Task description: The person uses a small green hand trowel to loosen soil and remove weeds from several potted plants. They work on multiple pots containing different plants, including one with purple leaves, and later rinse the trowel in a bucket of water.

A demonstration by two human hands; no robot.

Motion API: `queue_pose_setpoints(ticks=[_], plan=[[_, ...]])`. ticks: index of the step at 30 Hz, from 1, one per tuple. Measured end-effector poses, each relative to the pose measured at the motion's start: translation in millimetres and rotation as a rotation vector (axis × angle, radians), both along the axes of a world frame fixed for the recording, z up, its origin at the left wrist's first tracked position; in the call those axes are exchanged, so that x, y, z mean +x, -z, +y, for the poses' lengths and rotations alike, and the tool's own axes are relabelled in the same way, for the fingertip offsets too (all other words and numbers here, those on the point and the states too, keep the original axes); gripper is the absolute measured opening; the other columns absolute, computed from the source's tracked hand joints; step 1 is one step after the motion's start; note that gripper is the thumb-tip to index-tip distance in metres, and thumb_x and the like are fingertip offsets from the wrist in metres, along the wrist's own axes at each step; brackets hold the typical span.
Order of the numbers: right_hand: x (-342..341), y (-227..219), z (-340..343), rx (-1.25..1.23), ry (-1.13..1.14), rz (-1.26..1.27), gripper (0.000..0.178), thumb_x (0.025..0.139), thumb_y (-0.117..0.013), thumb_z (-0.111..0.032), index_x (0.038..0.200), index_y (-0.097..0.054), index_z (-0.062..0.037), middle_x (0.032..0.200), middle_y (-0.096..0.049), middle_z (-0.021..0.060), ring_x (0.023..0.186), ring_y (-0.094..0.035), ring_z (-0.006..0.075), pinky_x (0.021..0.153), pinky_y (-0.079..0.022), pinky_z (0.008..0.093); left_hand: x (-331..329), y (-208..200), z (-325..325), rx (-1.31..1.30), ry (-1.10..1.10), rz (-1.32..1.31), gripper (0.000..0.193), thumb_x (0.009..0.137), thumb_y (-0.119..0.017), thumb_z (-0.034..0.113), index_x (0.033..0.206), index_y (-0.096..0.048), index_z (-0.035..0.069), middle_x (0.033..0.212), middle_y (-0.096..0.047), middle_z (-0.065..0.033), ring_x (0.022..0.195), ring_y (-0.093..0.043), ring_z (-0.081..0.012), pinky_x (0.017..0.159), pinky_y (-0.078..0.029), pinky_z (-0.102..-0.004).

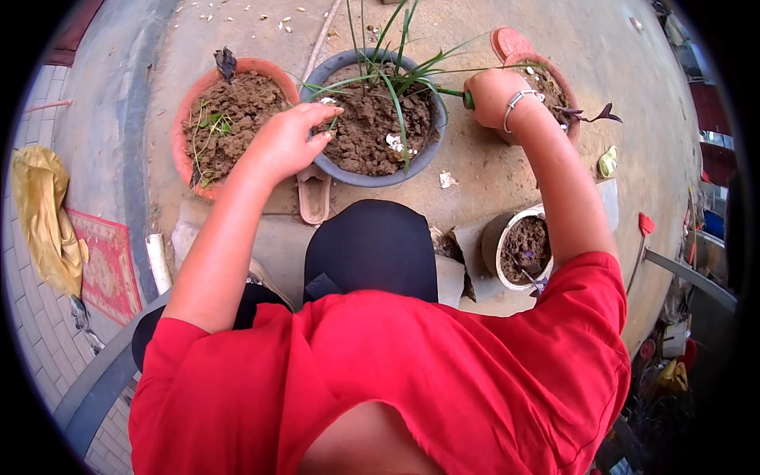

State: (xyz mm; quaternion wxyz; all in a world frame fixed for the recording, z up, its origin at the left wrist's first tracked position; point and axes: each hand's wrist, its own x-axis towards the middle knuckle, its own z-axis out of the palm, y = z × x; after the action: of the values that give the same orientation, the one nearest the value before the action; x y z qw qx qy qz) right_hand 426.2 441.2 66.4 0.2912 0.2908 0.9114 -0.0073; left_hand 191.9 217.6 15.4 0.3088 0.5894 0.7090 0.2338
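Note:
A dark grey round pot [378, 180] holds clumpy brown soil [360, 134] and a plant with long, narrow green leaves [400, 111]. White bits [396, 143] lie on the soil. My left hand [294, 141] reaches over the pot's left rim, thumb and fingers apart above the soil. A small green piece shows between them, but I cannot tell whether it is touched. My right hand [497, 93], with a silver bracelet at the wrist, is closed around a green-handled tool [468, 100] right of the pot. The tool's shaft points left toward the pot; its working end cannot be made out.
An orange pot [180, 131] with soil and a wilted sprig stands left. Another reddish pot [564, 87] sits partly behind my right hand. Near my right forearm is a white pot [502, 265] with purple leaves. A yellow cloth or bag [43, 214] lies far left.

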Motion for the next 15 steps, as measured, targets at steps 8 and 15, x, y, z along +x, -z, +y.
queue_pose_setpoints(ticks=[8,15], plan=[[6,11,19,0.036,0.004,0.032,0.028,0.075,-0.058,-0.011,0.101,-0.070,-0.0129,0.092,-0.070,0.0143,0.087,-0.067,0.0339,0.079,-0.053,0.0416,13,0,47,-0.033,-0.052,0.059,0.066,0.082,-0.067,0.011,0.143,-0.042,0.024,0.145,-0.041,-0.0173,0.128,-0.048,-0.0352,0.103,-0.042,-0.0400],[68,53,12,-0.018,0.082,0.212,0.033,0.074,-0.059,-0.012,0.106,-0.068,-0.0133,0.090,-0.069,0.0143,0.085,-0.067,0.0327,0.077,-0.053,0.0417,5,6,61,-0.162,-0.090,0.215,0.069,0.081,-0.068,0.018,0.144,-0.039,0.016,0.140,-0.046,-0.0213,0.124,-0.050,-0.0378,0.102,-0.043,-0.0413]])
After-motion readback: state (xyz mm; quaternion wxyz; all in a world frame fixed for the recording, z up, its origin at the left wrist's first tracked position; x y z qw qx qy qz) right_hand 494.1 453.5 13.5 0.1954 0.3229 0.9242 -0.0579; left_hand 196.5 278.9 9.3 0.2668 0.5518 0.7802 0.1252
